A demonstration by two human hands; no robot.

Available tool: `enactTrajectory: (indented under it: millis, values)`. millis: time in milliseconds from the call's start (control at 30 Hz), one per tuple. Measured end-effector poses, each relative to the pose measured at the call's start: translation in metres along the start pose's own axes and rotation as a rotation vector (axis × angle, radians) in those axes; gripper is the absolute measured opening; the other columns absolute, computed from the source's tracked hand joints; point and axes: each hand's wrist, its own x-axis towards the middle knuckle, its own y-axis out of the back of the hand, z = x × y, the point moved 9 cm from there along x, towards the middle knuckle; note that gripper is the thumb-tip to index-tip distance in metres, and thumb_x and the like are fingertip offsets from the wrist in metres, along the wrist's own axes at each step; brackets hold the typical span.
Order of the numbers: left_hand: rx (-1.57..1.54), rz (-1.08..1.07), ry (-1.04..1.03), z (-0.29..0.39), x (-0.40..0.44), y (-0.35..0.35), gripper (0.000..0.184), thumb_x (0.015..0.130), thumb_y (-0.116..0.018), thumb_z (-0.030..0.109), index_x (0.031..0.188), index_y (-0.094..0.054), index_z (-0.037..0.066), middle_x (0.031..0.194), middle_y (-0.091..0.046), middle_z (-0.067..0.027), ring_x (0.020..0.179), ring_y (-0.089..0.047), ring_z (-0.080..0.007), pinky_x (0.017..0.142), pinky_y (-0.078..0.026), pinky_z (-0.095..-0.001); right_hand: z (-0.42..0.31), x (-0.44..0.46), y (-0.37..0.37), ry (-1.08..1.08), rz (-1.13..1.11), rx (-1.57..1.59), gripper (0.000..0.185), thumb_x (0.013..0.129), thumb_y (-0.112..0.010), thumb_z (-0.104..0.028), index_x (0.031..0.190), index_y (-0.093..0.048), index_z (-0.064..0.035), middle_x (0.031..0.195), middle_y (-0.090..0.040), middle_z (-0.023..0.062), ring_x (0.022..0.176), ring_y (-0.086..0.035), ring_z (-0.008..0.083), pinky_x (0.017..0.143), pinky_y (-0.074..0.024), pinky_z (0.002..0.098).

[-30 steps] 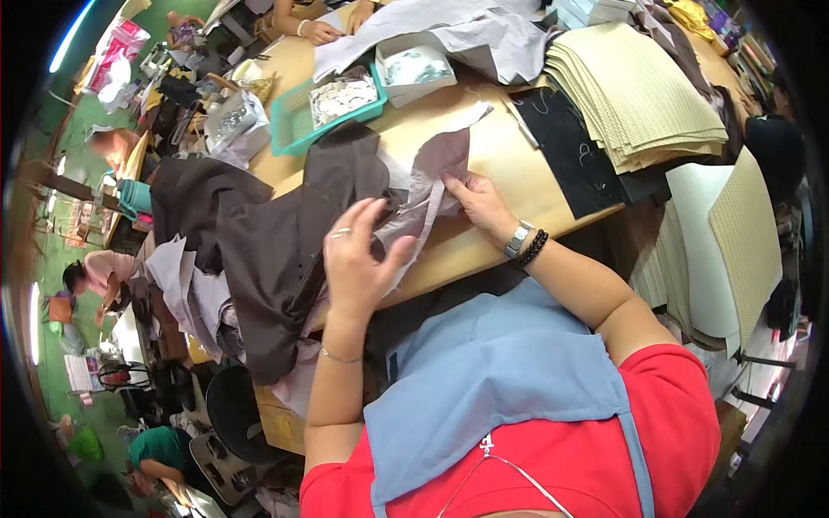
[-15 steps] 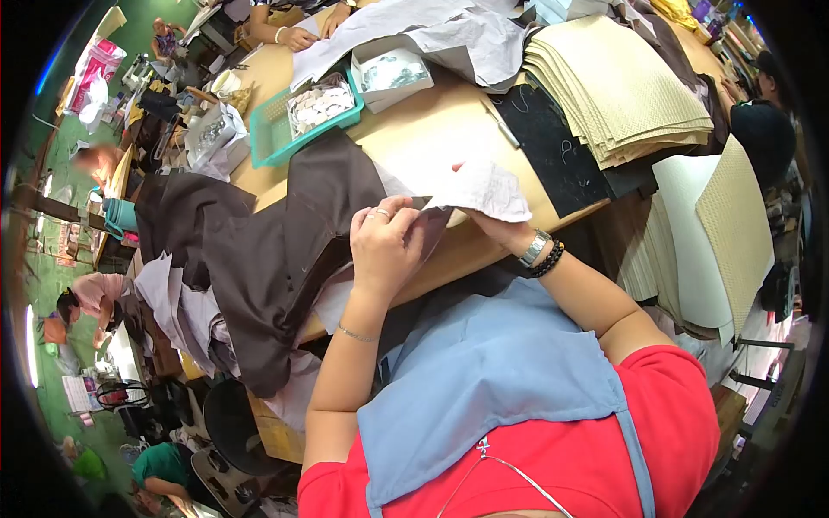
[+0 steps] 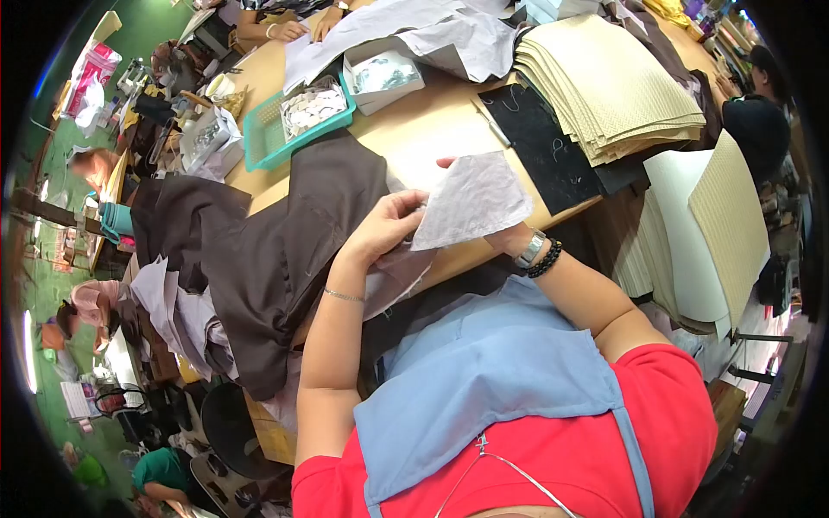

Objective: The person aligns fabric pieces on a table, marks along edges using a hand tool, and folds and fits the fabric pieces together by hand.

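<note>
At the left of our tan workbench (image 3: 406, 134), we find pale cloth pieces (image 3: 192, 315) overhanging the edge. Beside them, dark brown cloth (image 3: 259, 250) lies in broad folds, partly on the benchtop and partly hanging over the near side. Above this cloth sits a turquoise basket (image 3: 248, 142), which contains small pale pieces (image 3: 313, 110). Adjoining it on the right is a white box (image 3: 389, 97) with glossy contents that we cannot identify. Behind both containers, another person's hands (image 3: 289, 31) rest near a large pale cloth (image 3: 466, 43).

Our left hand (image 3: 389, 226), with a thin bracelet (image 3: 343, 295) at the wrist, is closed to a narrow grip: thumb and fingers meet at the left edge of a light grey piece (image 3: 473, 203). We locate this piece between our two hands, raised above the near edge of the bench, its broad face turned up. A mauve cloth (image 3: 393, 283) hangs below the left hand.

Our right hand (image 3: 511, 238) is behind the piece; one fingertip shows past its upper edge. We cannot tell how far the other fingers are closed. We wear a metal watch (image 3: 529, 249) and dark beads (image 3: 547, 259) on this wrist.

Farther right, we note a black sheet (image 3: 544, 160), then stacked cream textured sheets (image 3: 609, 86), and lastly larger sheets (image 3: 704, 233) below the benchtop.
</note>
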Motion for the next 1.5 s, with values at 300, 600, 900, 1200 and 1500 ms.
enactTrajectory:
  millis: [300, 600, 900, 1200, 1500]
  values:
    - [0.047, 0.58, -0.781, 0.038, -0.059, 0.078, 0.005, 0.102, -0.054, 0.01, 0.106, -0.053, 0.007, 0.093, -0.057, 0.0028, 0.083, -0.05, -0.0038, 0.076, -0.043, -0.0202, 0.017, 0.005, -0.001, -0.292, 0.064, 0.188, 0.035, 0.094, -0.067, -0.009, 0.126, -0.056, -0.0005, 0.112, -0.067, 0.0068, 0.102, -0.064, 0.0123, 0.089, -0.0538, 0.0278]
    - [0.639, 0.977, -0.94, 0.097, -0.171, 0.08, 0.014, 0.099, -0.056, 0.003, 0.114, -0.057, 0.003, 0.093, -0.059, 0.0001, 0.077, -0.054, -0.0059, 0.07, -0.045, -0.021, -0.034, 0.044, -0.091, -0.235, -0.248, 0.263, 0.053, 0.091, -0.074, -0.024, 0.135, -0.052, -0.0055, 0.123, -0.064, 0.0043, 0.11, -0.061, 0.0115, 0.095, -0.0514, 0.0298]
    - [1.05, 1.635, -0.969, 0.138, -0.368, 0.091, 0.023, 0.097, -0.053, 0.01, 0.113, -0.065, -0.001, 0.102, -0.07, -0.0127, 0.086, -0.067, -0.0196, 0.077, -0.052, -0.03, -0.067, 0.029, -0.203, -0.054, -0.532, 0.203, 0.057, 0.088, -0.076, -0.032, 0.131, -0.054, -0.0014, 0.116, -0.066, 0.005, 0.107, -0.059, 0.0126, 0.091, -0.0502, 0.031]
    - [1.269, 0.877, -0.205, 0.129, -0.112, 0.083, 0.023, 0.095, -0.057, 0.021, 0.108, -0.068, 0.005, 0.095, -0.07, -0.0203, 0.09, -0.069, -0.0343, 0.083, -0.052, -0.0414, 0.014, 0.035, -0.034, -0.411, -0.054, -0.224, 0.053, 0.088, -0.075, -0.025, 0.127, -0.055, 0.0041, 0.119, -0.066, 0.0128, 0.105, -0.064, 0.019, 0.092, -0.052, 0.0327]
    - [0.987, 0.696, -0.159, 0.001, 0.0, 0.083, 0.035, 0.082, -0.071, 0.048, 0.094, -0.073, 0.015, 0.074, -0.07, -0.0052, 0.075, -0.067, -0.0232, 0.088, -0.04, -0.0397, -0.001, 0.036, 0.077, -0.005, 0.144, -0.819, 0.05, 0.087, -0.073, -0.016, 0.127, -0.051, 0.0045, 0.113, -0.067, 0.0178, 0.103, -0.066, 0.0228, 0.09, -0.0513, 0.035]
